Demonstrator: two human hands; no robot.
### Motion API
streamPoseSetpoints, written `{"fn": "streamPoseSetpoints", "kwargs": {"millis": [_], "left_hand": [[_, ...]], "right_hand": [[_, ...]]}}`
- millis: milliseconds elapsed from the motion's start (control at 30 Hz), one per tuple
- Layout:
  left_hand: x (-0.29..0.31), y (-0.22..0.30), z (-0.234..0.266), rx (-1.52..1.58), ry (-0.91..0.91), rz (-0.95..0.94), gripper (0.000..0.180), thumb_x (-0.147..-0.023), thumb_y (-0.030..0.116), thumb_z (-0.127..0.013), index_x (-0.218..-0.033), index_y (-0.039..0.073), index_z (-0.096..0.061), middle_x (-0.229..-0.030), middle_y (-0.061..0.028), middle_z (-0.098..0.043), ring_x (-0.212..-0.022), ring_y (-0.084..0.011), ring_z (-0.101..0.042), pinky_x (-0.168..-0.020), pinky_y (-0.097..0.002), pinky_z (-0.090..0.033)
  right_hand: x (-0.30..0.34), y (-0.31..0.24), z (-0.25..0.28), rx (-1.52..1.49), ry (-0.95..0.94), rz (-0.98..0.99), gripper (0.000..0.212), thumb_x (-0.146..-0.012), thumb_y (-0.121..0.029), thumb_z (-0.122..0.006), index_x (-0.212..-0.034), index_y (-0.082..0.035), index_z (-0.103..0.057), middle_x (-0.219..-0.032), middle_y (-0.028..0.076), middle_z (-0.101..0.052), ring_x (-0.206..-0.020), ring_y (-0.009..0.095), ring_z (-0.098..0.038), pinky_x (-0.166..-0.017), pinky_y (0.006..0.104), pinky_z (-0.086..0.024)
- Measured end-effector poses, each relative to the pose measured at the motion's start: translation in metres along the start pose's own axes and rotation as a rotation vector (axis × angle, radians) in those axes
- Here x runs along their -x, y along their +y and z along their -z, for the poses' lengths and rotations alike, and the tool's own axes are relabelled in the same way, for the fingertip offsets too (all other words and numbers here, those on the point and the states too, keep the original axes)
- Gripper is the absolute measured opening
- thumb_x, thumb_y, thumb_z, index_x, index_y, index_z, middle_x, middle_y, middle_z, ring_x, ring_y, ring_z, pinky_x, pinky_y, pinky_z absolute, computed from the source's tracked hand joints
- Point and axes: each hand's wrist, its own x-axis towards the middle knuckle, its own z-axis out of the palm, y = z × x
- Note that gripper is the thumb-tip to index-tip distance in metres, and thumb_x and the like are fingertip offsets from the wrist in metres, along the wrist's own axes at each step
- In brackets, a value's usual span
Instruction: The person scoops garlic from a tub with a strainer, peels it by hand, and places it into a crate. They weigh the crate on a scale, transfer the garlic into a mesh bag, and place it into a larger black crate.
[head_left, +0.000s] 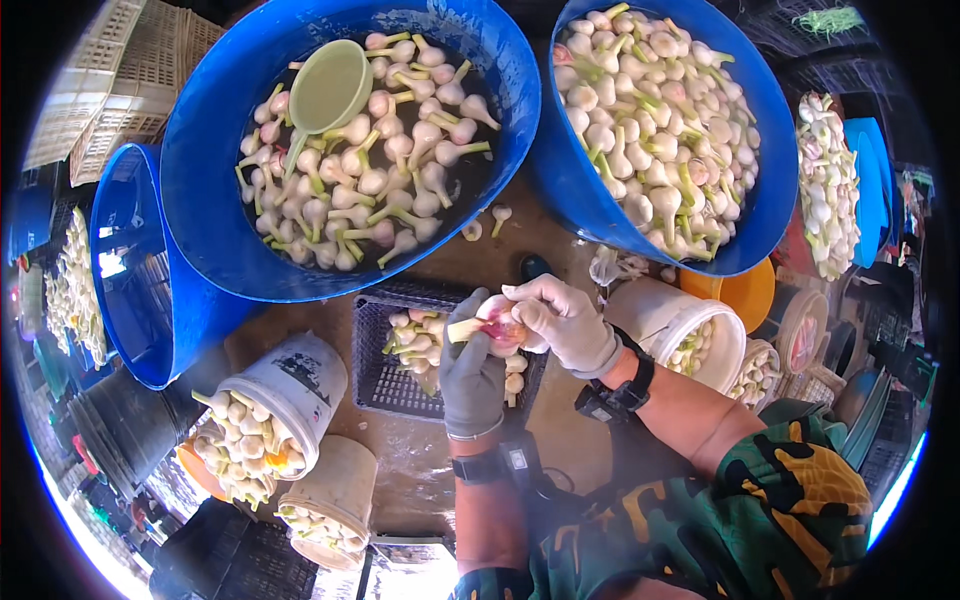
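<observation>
Garlic bulb (505,328) between gloved fingers (545,290)

From where I stood, counted two large, round, blue plastic tubs (205,165) full of whitish garlic bulbs (665,200), bulbs too many to number. One pale-green round plastic dipper (335,85) showed. Garlic-filled whitish plastic buckets (315,370) numbered two at left, two at right. One dark plastic lattice crate (371,378) sat below one grey-gloved left hand (474,385), one white-gloved right hand (568,325); one pink-tinged garlic bulb (506,328) in hands.
</observation>
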Motion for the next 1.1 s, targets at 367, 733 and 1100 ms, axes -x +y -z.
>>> {"fn": "streamPoseSetpoints", "kwargs": {"millis": [367,733,1100], "left_hand": [[0.001,-0.015,-0.026,-0.71,0.196,-0.287,0.012,-0.082,-0.003,-0.054,-0.092,0.001,-0.059,-0.108,-0.0165,-0.055,-0.089,-0.0266,-0.059,-0.07,-0.0321,-0.049],[-0.009,-0.031,-0.017,-1.218,0.135,-0.497,0.015,-0.089,0.005,-0.048,-0.094,-0.004,-0.06,-0.104,-0.0139,-0.059,-0.081,-0.0186,-0.058,-0.068,-0.0282,-0.047],[-0.02,-0.025,-0.022,-0.797,0.319,-0.321,0.029,-0.093,0.009,-0.043,-0.109,-0.008,-0.059,-0.1,-0.0079,-0.062,-0.088,-0.0138,-0.055,-0.08,-0.0275,-0.046]], "right_hand": [[0.003,0.018,-0.004,0.206,0.094,0.225,0.039,-0.083,-0.013,-0.069,-0.117,-0.002,-0.053,-0.112,0.01,-0.053,-0.103,0.019,-0.055,-0.09,0.0298,-0.044],[0.005,0.024,-0.03,0.271,0.335,0.274,0.024,-0.091,-0.011,-0.054,-0.111,0.001,-0.053,-0.12,0.015,-0.052,-0.105,0.019,-0.054,-0.091,0.0295,-0.043],[-0.005,0.019,-0.015,-0.143,0.203,0.039,0.033,-0.093,-0.02,-0.057,-0.118,0.002,-0.054,-0.102,0.006,-0.062,-0.091,0.009,-0.056,-0.082,0.0244,-0.046]]}}
